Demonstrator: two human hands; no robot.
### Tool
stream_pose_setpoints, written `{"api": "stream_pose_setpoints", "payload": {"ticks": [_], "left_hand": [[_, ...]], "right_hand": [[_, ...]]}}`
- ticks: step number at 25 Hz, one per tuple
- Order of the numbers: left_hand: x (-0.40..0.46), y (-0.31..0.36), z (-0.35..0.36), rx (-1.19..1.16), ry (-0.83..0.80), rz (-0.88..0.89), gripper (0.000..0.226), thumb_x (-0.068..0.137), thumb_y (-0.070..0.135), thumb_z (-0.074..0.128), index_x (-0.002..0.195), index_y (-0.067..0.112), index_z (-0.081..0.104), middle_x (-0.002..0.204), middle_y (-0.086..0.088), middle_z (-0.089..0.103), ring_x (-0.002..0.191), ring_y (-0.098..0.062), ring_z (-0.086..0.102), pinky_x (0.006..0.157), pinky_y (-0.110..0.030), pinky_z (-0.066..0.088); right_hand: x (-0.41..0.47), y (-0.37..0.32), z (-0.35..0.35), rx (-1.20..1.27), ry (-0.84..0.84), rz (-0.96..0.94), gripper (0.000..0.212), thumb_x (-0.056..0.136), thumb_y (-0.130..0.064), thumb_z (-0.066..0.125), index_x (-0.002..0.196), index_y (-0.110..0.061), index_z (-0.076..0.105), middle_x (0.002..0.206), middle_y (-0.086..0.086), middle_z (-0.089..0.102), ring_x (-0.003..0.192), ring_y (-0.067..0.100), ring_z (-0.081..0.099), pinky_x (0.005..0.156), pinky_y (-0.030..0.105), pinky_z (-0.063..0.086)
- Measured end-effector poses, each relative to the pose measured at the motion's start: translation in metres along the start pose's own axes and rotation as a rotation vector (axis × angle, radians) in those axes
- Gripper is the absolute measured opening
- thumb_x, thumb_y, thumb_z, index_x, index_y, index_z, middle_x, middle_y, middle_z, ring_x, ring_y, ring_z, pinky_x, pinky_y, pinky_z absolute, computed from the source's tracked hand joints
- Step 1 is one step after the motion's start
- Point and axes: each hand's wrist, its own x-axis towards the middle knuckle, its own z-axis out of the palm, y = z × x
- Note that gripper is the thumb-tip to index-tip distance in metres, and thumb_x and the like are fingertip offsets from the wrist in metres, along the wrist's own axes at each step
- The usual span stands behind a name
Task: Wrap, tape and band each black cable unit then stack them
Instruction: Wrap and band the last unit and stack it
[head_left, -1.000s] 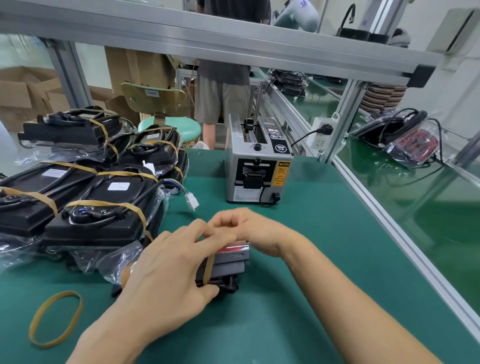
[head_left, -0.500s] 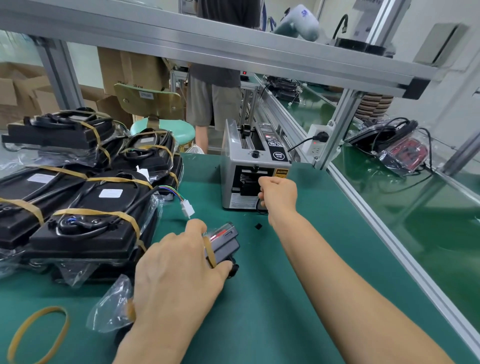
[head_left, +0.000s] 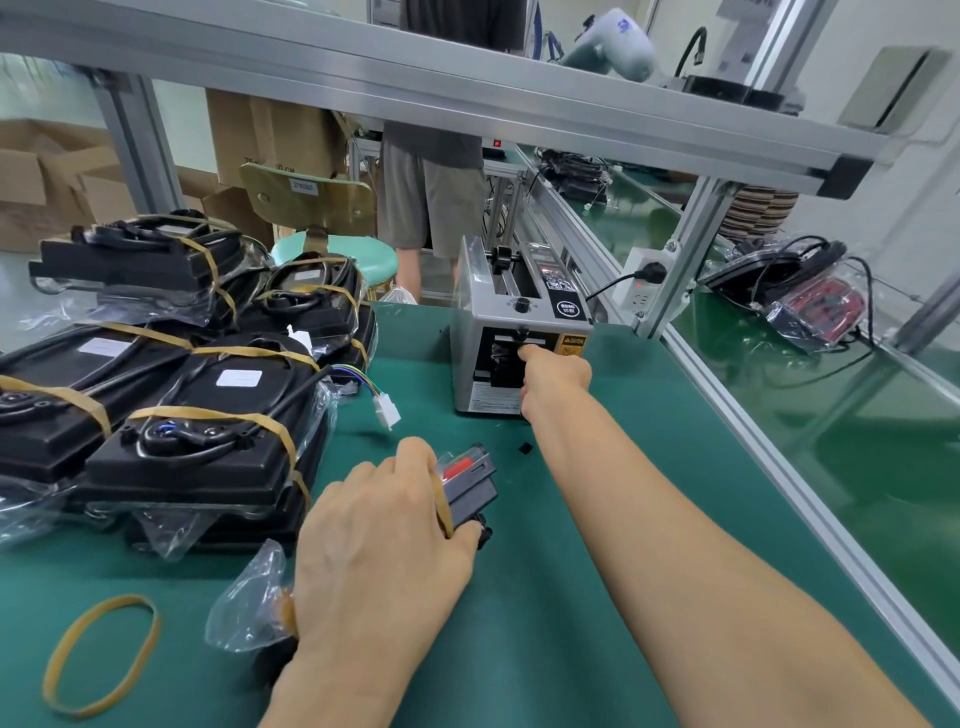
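Your left hand (head_left: 384, 540) clamps the bagged black cable unit (head_left: 467, 488) flat to the green mat (head_left: 545, 597), fingers curled over it, so the wrap cannot spring open; your right hand (head_left: 553, 376) reaches the grey tape dispenser (head_left: 514, 322), fingertips pinching at its slot, probably for tape; banded glossy units (head_left: 208, 431) sit stacked at left; a loose rubber band (head_left: 101, 654) lies nearby.

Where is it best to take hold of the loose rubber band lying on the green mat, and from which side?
Probably pinch the loose rubber band at its near-right arc, coming from above. It lies flat as an open loop on the green mat, and that arc lies nearest the left hand; the plastic bag lies just right of it.
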Motion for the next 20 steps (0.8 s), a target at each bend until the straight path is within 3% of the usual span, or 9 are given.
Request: {"api": "stream_pose_setpoints", "payload": {"ticks": [2,4,6,7,9,11,15,20], "left_hand": [[-0.001,-0.001,0.002,0.002,0.011,-0.010,0.056,0.035,0.049,0.088,0.072,0.024,0.054,0.053,0.016,0.028,0.043,-0.019,0.037,0.045,-0.023,0.016],[-0.002,-0.003,0.003,-0.010,0.024,-0.012,0.058,0.039,0.049,0.088,0.080,0.025,0.056,0.069,0.012,0.055,0.049,-0.019,0.052,0.049,-0.024,0.023],[-0.002,-0.003,0.004,-0.014,0.039,-0.030,0.055,0.041,0.048,0.087,0.081,0.026,0.056,0.073,0.012,0.060,0.052,-0.019,0.056,0.051,-0.025,0.027],[-0.002,-0.002,0.004,-0.010,0.040,-0.043,0.054,0.042,0.048,0.087,0.079,0.026,0.055,0.068,0.012,0.059,0.053,-0.020,0.056,0.051,-0.025,0.027],[-0.002,0.000,0.004,0.002,0.035,-0.059,0.052,0.043,0.047,0.087,0.077,0.026,0.054,0.063,0.010,0.056,0.053,-0.021,0.055,0.051,-0.026,0.028],[-0.003,0.002,0.003,0.008,0.026,-0.064,0.051,0.045,0.047,0.086,0.077,0.026,0.054,0.063,0.009,0.056,0.055,-0.022,0.056,0.052,-0.026,0.027],[-0.003,0.003,0.003,-0.014,-0.016,-0.111,0.046,0.055,0.052,0.080,0.083,0.030,0.051,0.072,0.011,0.058,0.068,-0.020,0.057,0.058,-0.029,0.024],[-0.004,0.003,0.002,-0.022,-0.031,-0.123,0.045,0.056,0.052,0.079,0.084,0.031,0.051,0.072,0.010,0.058,0.068,-0.019,0.056,0.058,-0.029,0.024]], "right_hand": [[-0.023,-0.004,-0.011,0.051,-0.108,0.033,0.016,0.087,-0.012,0.065,0.079,-0.011,0.052,0.064,0.000,0.043,0.051,0.012,0.036,0.036,0.018,0.030],[-0.052,0.001,-0.034,-0.060,-0.403,-0.080,0.010,0.087,-0.022,0.066,0.078,-0.019,0.063,0.067,-0.004,0.055,0.063,0.010,0.048,0.055,0.020,0.037],[-0.085,0.015,-0.061,-0.199,-0.620,-0.201,0.010,0.086,-0.027,0.066,0.079,-0.023,0.071,0.078,-0.014,0.069,0.081,0.001,0.061,0.073,0.016,0.044],[-0.097,0.024,-0.072,-0.218,-0.659,-0.228,0.011,0.086,-0.024,0.066,0.078,-0.021,0.073,0.083,-0.018,0.070,0.081,-0.007,0.061,0.073,0.009,0.044],[-0.106,0.037,-0.083,-0.188,-0.640,-0.257,0.019,0.087,-0.017,0.066,0.068,-0.018,0.070,0.092,-0.017,0.067,0.070,-0.013,0.058,0.071,0.005,0.042],[-0.108,0.043,-0.087,-0.195,-0.603,-0.261,0.026,0.086,-0.014,0.065,0.061,-0.019,0.067,0.104,-0.011,0.063,0.073,-0.012,0.057,0.075,0.008,0.040],[-0.111,0.044,-0.088,-0.226,-0.599,-0.304,0.016,0.085,-0.013,0.066,0.070,-0.014,0.071,0.112,-0.006,0.058,0.087,-0.015,0.055,0.071,-0.001,0.036],[-0.114,0.045,-0.087,-0.249,-0.569,-0.310,0.013,0.085,-0.014,0.067,0.076,-0.008,0.074,0.114,-0.002,0.057,0.091,-0.015,0.053,0.082,0.011,0.034]]}}
